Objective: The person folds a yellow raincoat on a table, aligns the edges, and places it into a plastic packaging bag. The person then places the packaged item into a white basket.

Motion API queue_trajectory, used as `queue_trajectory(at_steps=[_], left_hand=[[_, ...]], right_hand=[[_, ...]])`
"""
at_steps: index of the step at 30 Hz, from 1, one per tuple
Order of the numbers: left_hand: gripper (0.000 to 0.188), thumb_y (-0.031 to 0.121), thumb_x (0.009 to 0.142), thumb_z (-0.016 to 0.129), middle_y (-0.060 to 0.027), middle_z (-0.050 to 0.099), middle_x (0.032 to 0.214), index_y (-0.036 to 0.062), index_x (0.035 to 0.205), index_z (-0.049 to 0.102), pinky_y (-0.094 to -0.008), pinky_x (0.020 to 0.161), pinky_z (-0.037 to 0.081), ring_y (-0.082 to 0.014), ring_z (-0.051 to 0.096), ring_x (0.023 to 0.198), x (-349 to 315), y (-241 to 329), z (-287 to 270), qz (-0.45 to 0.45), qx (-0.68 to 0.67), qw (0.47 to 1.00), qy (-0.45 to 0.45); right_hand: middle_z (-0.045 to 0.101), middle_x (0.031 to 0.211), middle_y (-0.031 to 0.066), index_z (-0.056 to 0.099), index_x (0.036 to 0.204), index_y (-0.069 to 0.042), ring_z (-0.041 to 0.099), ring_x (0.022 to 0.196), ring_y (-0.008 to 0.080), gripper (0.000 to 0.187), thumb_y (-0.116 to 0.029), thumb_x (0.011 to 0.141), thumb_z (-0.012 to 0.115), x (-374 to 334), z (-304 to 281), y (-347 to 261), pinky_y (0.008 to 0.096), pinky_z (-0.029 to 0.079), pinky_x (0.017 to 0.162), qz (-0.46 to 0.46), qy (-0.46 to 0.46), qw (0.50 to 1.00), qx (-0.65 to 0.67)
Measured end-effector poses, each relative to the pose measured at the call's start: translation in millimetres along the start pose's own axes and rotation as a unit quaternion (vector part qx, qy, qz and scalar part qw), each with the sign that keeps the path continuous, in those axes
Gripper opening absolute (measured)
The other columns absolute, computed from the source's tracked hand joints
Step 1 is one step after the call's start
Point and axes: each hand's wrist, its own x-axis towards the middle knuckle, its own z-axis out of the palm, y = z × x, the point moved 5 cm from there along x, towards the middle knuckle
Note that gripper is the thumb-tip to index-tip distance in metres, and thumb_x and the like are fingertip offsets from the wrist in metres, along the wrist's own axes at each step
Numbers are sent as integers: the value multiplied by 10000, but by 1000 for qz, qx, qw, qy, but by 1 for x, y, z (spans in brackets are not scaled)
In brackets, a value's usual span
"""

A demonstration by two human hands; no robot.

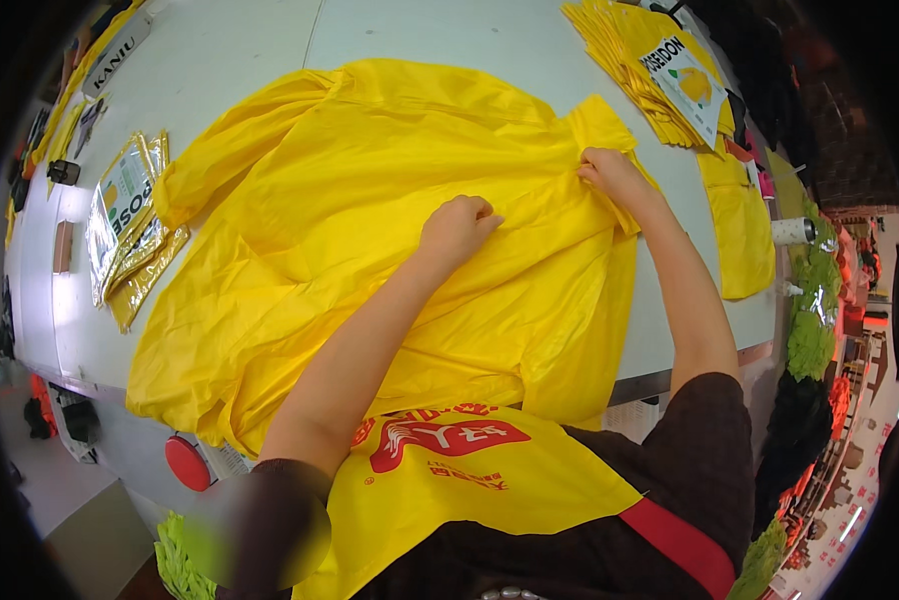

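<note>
A large yellow raincoat (300,250) lies spread and rumpled over the table, its near edge hanging over the front by my lap. At its right end, my right hand (615,175) is closed on the fabric, pinching it just below a folded, stiff-looking flap. My left hand (458,232) is over the middle of the raincoat with its fingers curled and thumb against the forefinger. Whether any fabric is caught in those fingers is hidden.
Flat yellow packages (130,220) with printed cards lie at the left; a fanned stack of yellow pouches (650,75) is at the back right. A folded yellow piece (738,225) and a white roll (794,232) are at the right edge. The white table (430,30) extends behind.
</note>
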Motion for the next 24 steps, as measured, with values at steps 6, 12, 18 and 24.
queue_trajectory(at_steps=[6,12,18,24], left_hand=[[249,247,762,636,-127,660,830,51,915,661,-352,700,490,-265,625,772,-1,-18,10,-104,-16,993,-47],[257,263,716,674,-111,661,786,52,863,668,-343,671,488,-236,626,733,7,-20,12,-123,19,990,-72],[229,228,663,720,-98,645,700,36,771,657,-311,598,478,-198,605,633,26,-26,14,-162,26,976,-143],[266,232,626,761,-93,639,689,34,765,650,-305,577,469,-192,590,608,49,-30,18,-188,84,951,-230]], right_hand=[[639,771,139,636,845,10,600,701,236,184,-138,738,657,11,22,31,307,464,658,78,-55,985,142],[617,688,56,633,814,21,546,593,121,145,-111,757,650,18,28,42,255,436,559,103,-86,974,182],[566,623,34,599,763,-2,510,504,103,99,-85,757,653,31,32,50,242,420,475,171,-174,938,246],[575,622,50,584,749,-15,524,492,123,105,-81,740,665,36,37,55,257,446,478,179,-190,940,222]])
